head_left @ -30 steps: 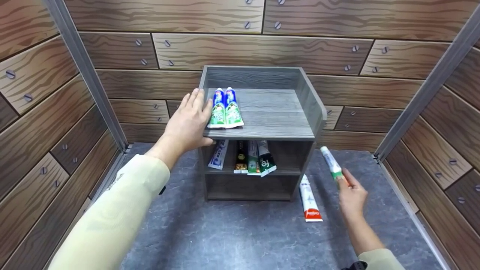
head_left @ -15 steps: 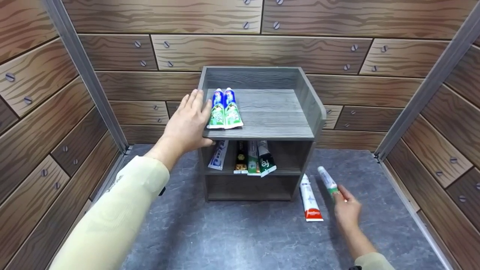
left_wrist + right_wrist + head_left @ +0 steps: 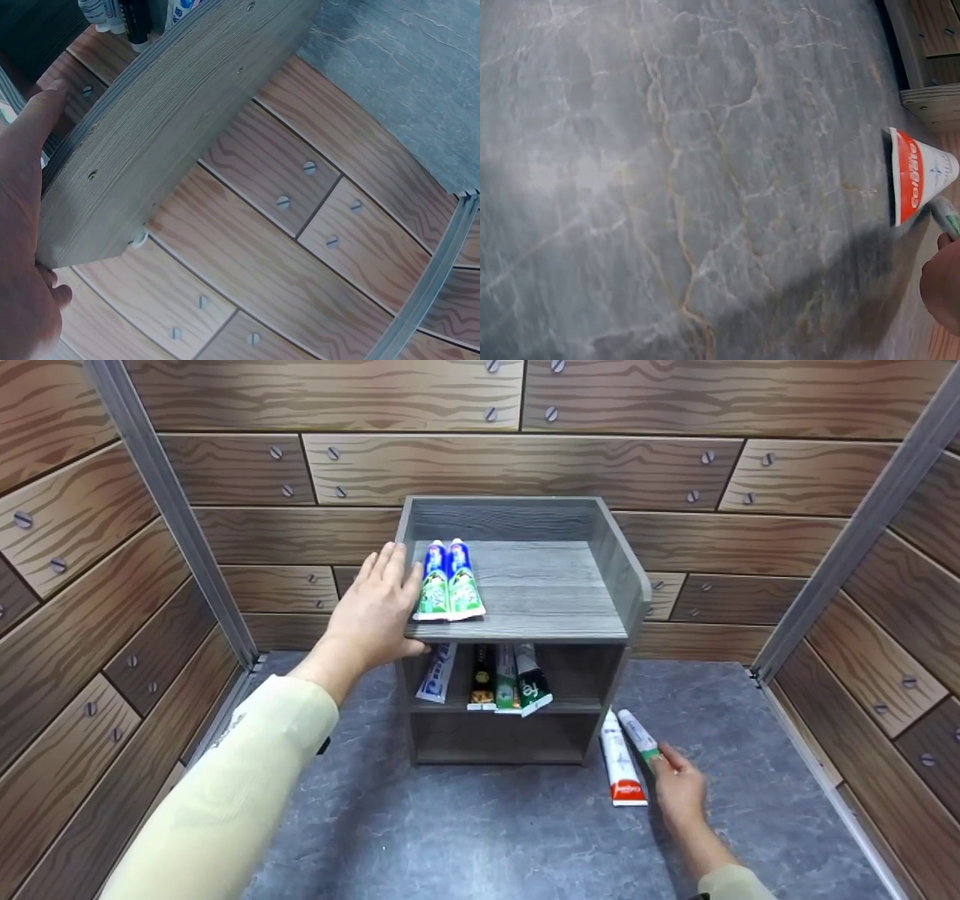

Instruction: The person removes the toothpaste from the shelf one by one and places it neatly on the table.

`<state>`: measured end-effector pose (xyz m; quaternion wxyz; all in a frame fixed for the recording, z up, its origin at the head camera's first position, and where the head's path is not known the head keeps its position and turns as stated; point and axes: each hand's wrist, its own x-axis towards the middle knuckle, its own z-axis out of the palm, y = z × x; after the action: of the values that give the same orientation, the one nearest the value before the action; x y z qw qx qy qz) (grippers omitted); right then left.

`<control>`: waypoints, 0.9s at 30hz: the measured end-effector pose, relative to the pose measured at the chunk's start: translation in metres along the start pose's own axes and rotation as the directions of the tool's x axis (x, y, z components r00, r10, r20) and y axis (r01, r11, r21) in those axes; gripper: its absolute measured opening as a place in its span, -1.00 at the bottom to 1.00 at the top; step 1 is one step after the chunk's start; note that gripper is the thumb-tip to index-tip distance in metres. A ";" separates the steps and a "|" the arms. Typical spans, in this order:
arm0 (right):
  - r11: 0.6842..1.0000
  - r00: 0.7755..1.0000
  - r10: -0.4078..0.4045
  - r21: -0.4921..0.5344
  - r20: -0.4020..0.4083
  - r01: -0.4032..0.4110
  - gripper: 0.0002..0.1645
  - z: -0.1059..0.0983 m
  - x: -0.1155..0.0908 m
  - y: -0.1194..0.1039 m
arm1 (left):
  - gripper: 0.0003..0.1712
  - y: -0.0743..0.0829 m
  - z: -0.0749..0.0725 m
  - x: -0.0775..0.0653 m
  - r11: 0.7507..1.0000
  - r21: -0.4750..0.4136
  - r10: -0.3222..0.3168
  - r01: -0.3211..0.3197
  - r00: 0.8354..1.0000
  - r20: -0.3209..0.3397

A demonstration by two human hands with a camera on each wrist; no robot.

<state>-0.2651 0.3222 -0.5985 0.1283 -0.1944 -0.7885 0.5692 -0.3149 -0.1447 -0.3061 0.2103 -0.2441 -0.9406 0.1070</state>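
Note:
My left hand [image 3: 379,604] rests on the left side of a grey wooden shelf unit [image 3: 540,626], fingers stretched along the side wall, thumb at the front edge. Beside its fingers, two blue-and-green toothpaste tubes [image 3: 463,592] lie side by side on the top. My right hand [image 3: 681,791] grips the lower end of a white-and-green toothpaste tube [image 3: 637,733], low over the floor at the right. Just left of it lies a white-and-red toothpaste tube [image 3: 621,765]. In the right wrist view the red end of this tube [image 3: 911,176] shows; the gripped tube is mostly cut off.
Several toothpaste tubes [image 3: 506,686] stand in the middle compartment, some jutting past its front edge, with a blue-white tube [image 3: 437,671] at the left. Below is a lower compartment [image 3: 499,735]. Wood-patterned walls [image 3: 825,547] enclose the grey marbled floor [image 3: 450,832].
My right hand has moved down and to the left with the white-and-green toothpaste tube, close beside the white-and-red tube. The left hand has stayed on the shelf unit.

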 end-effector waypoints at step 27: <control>0.855 0.967 -0.160 -0.463 0.197 0.236 -0.39 -0.009 0.004 0.018 | 0.40 -0.001 -0.001 -0.001 1.000 -0.018 0.004 -0.004 1.000 -0.009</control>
<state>-0.2622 0.3368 -0.6123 0.0735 -0.0940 -0.9285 0.3516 -0.3141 -0.1458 -0.3057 0.2122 -0.2483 -0.9401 0.0979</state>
